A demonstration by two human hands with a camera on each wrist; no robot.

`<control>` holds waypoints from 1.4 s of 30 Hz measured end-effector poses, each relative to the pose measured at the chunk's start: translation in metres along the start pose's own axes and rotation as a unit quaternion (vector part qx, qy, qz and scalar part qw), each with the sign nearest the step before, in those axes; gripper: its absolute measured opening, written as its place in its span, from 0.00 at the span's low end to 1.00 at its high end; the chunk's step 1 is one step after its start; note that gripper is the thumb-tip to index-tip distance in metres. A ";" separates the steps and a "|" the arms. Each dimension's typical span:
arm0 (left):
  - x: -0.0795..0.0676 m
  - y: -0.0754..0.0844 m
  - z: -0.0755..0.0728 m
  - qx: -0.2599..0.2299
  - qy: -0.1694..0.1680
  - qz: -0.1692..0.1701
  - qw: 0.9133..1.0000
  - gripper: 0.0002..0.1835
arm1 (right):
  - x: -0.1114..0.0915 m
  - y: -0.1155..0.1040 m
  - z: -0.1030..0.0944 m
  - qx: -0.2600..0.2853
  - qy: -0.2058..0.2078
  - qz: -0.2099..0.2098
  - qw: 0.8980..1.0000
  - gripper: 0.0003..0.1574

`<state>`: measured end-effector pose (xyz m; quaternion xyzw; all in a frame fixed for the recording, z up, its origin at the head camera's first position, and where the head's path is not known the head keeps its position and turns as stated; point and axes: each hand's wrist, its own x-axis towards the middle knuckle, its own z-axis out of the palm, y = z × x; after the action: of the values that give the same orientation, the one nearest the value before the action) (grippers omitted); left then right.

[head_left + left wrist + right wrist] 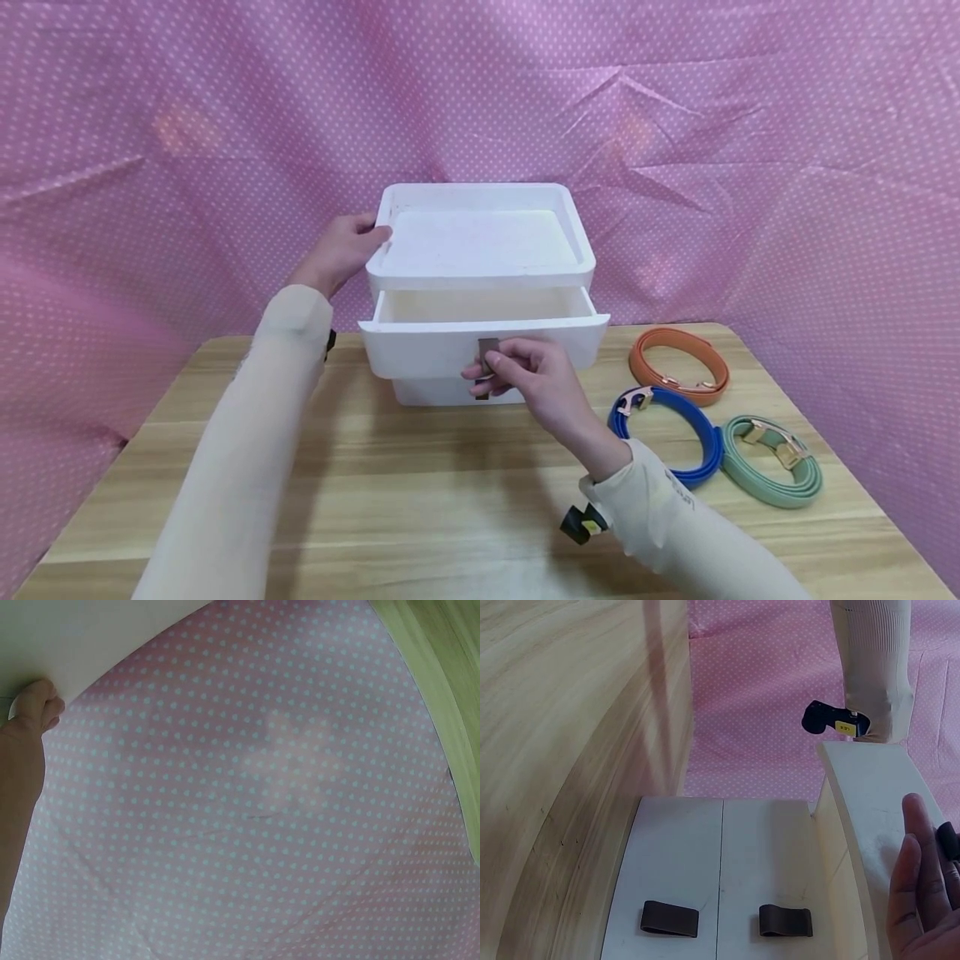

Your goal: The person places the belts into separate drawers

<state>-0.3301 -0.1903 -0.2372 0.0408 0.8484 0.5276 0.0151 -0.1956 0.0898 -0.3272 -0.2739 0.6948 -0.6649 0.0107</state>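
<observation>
A white drawer cabinet (pixel 480 272) with a recessed top stands at the table's far edge. Its top drawer (pixel 420 350) is pulled partway out, and the visible part of its inside is bare. My right hand (pixel 547 383) pinches the dark brown pull tab (pixel 488 344) on that drawer's front between thumb and fingers. With my left hand (pixel 345 250) I grip the cabinet's upper left side, thumb over the rim. The left wrist view shows the left hand (pixel 34 712) curled at the white edge. Below the open drawer, the right wrist view shows two closed drawers with brown tabs (pixel 669 919).
Three coiled belts lie on the wooden table (pixel 420 517) to the right: an orange belt (pixel 641 367), a blue belt (pixel 701 429) and a green belt (pixel 780 496). Pink dotted cloth (pixel 480 92) hangs behind and along both sides.
</observation>
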 end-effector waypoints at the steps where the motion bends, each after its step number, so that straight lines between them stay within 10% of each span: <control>1: 0.001 -0.001 0.000 -0.001 -0.001 0.000 1.000 0.31 | 0.000 0.000 0.000 -0.001 0.000 0.001 1.000 0.14; 42: 0.002 -0.001 -0.001 0.001 0.000 -0.012 1.000 0.34 | -0.010 -0.005 0.004 0.017 -0.007 0.013 1.000 0.14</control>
<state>-0.3322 -0.1911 -0.2381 0.0309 0.8492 0.5267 0.0212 -0.1836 0.0906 -0.3268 -0.2689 0.6873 -0.6742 0.0289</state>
